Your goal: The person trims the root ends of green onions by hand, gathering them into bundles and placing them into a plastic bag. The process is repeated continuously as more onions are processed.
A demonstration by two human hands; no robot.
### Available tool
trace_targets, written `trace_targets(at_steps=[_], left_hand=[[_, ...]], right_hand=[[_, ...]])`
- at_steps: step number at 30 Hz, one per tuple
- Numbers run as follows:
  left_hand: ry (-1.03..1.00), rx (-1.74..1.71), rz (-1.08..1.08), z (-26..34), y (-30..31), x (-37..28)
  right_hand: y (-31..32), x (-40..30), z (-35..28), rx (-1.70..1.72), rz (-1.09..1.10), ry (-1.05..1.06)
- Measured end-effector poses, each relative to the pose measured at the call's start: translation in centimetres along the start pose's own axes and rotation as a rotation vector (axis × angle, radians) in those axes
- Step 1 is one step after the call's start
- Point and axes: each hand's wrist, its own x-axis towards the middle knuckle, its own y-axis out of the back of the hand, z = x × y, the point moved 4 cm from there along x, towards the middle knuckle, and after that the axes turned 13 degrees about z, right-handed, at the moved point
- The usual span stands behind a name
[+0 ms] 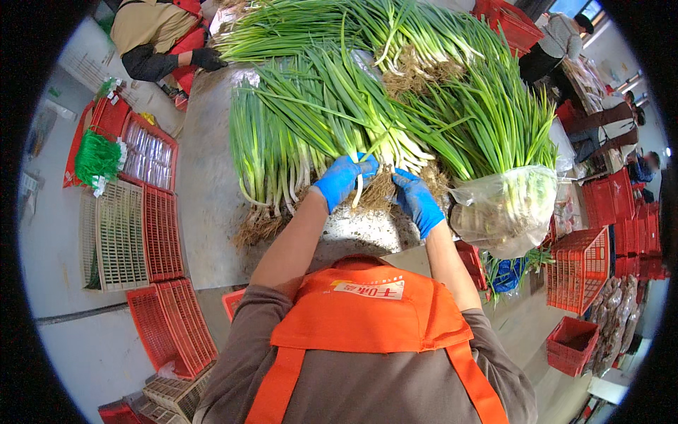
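My left hand, in a blue glove, grips a scallion whose white end points down towards me. In a matching soiled glove, my right hand has its fingertips at the roots of the scallions in front of me. Whether those fingers pinch anything is hidden. A heap of scallions spreads beyond both hands, leaves pointing away. To the left lies a row of scallions with brown roots towards me. A clear plastic bag wraps the root ends of a bundle on the right.
The metal table bears loose soil near me. Across it, a co-worker's dark-gloved hand touches more scallions. Red crates stand to the left, with green ties above them. An orange crate stands at right.
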Motion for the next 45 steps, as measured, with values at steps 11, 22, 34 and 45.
trace_targets(at_steps=[11, 22, 34, 45], left_hand=[[-0.100, -0.316, -0.278, 0.2, 0.2, -4.0], [0.171, -0.597, -0.237, -1.6, 1.2, -2.9], [0.074, -0.581, -0.119, -4.2, 0.6, -3.2], [-0.074, -0.509, -0.141, -3.0, -0.2, -5.0]], right_hand=[[-5.2, -2.3, -5.2, -0.401, 0.028, 0.754], [-7.9, -4.7, -3.7, -0.133, -0.198, 0.261], [-3.5, -4.0, -6.1, -0.037, -0.078, 0.328], [27.1, -12.8, -19.4, 1.409, 0.235, 0.803]])
